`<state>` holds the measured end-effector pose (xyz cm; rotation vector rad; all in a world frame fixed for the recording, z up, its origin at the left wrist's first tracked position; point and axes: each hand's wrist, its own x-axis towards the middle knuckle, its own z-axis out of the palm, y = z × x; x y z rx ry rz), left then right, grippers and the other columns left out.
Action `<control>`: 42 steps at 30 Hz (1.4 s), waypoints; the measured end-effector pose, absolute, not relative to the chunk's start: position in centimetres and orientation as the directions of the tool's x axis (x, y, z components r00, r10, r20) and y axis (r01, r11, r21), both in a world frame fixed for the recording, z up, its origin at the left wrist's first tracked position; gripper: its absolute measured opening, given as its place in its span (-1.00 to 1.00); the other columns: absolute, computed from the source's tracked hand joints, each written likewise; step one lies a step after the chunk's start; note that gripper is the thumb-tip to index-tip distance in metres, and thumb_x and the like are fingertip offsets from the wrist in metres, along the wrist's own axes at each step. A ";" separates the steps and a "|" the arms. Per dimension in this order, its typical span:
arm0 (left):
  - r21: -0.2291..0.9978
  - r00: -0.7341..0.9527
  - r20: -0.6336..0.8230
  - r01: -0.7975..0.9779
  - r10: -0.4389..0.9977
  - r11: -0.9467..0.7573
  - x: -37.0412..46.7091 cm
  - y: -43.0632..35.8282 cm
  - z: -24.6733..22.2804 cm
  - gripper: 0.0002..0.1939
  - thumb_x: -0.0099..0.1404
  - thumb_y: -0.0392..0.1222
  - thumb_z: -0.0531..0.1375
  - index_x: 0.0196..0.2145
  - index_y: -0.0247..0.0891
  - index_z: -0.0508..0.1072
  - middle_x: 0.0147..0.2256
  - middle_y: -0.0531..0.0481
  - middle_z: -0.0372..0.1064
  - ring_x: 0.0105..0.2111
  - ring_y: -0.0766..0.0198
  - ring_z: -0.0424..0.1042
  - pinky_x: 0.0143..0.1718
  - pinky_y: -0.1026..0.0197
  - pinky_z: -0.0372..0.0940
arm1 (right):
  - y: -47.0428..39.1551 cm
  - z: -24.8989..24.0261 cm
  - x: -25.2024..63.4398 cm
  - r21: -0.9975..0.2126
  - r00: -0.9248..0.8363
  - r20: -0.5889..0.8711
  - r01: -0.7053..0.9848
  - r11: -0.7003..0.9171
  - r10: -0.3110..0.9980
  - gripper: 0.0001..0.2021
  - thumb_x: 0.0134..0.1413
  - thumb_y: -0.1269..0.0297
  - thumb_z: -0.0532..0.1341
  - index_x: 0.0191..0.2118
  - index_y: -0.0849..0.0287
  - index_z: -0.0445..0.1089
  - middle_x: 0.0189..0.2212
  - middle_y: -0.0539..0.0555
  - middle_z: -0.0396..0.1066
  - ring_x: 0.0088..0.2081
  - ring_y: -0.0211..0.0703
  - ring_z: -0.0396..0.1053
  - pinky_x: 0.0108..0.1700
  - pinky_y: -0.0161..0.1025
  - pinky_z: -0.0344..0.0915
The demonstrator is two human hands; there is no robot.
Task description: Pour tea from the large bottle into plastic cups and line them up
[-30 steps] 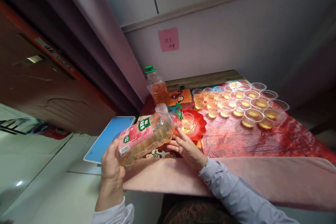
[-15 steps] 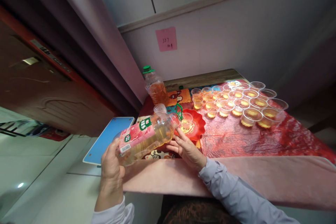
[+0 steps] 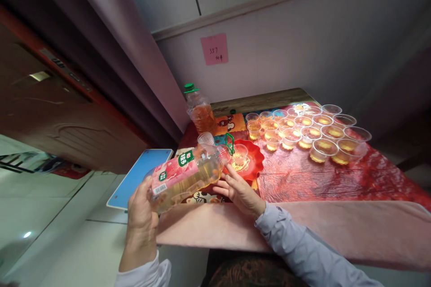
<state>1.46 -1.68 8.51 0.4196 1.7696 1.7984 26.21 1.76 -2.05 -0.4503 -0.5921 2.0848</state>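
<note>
A large clear plastic bottle (image 3: 188,171), wrapped in a pink label (image 3: 173,174) with green patches and white characters, lies tilted in the air above the near edge of a table, its base toward the lower left and its neck toward a red scalloped plate (image 3: 258,161). Pale yellow liquid gathers along its lower side, and a green handle (image 3: 230,142) stands up at the neck. A clear cup (image 3: 240,154) sits on the plate, just beside the bottle's mouth.

The person's left hand (image 3: 141,204) is closed around the bottle's base, bearing it from below and behind. The right hand (image 3: 239,188) is open, palm turned up and fingers loosely spread, its fingertips at the underside of the bottle near the neck; whether they press on it or merely brush it cannot be told.

To the right, rows of clear cups (image 3: 291,136) holding yellow liquid stand close together on a shiny red cover (image 3: 289,179). A second bottle (image 3: 202,117), green-capped and holding an amber liquid, stands upright at the back.

The left fingers are mostly hidden behind the bottle, the mouth is hard to make out against the plate, and both sleeves run out of frame.
</note>
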 end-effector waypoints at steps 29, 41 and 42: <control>0.989 -0.820 -0.149 -0.123 0.553 0.086 2.2 -1.1 9.8 -0.61 -0.03 0.01 0.47 -0.26 -0.23 0.63 -0.34 0.02 0.59 -0.40 0.22 0.46 -0.54 0.28 0.36 | 1.8 -2.0 26.1 -0.516 -0.524 -0.120 -0.692 -0.504 0.843 0.13 0.17 -0.04 0.61 0.68 -0.21 0.01 0.20 0.06 0.63 0.12 -0.07 0.65 0.38 0.08 0.49; 0.991 -0.809 -0.132 -0.087 0.573 0.105 2.2 -1.0 10.2 -0.62 0.01 0.02 0.45 -0.25 -0.24 0.62 -0.37 0.02 0.59 -0.44 0.22 0.48 -0.53 0.25 0.34 | 2.0 -2.3 26.0 -0.507 -0.527 -0.137 -0.690 -0.516 0.839 0.23 0.12 -0.06 0.62 0.71 -0.17 -0.09 0.22 0.10 0.61 0.11 -0.05 0.64 0.38 0.09 0.50; 0.991 -0.808 -0.131 -0.088 0.574 0.103 2.2 -0.9 10.3 -0.62 0.01 0.02 0.45 -0.26 -0.24 0.62 -0.38 0.02 0.59 -0.45 0.22 0.47 -0.54 0.26 0.34 | 2.0 -2.2 26.0 -0.507 -0.527 -0.138 -0.690 -0.517 0.838 0.24 0.11 -0.06 0.62 0.71 -0.17 -0.10 0.22 0.10 0.61 0.12 -0.04 0.64 0.39 0.10 0.49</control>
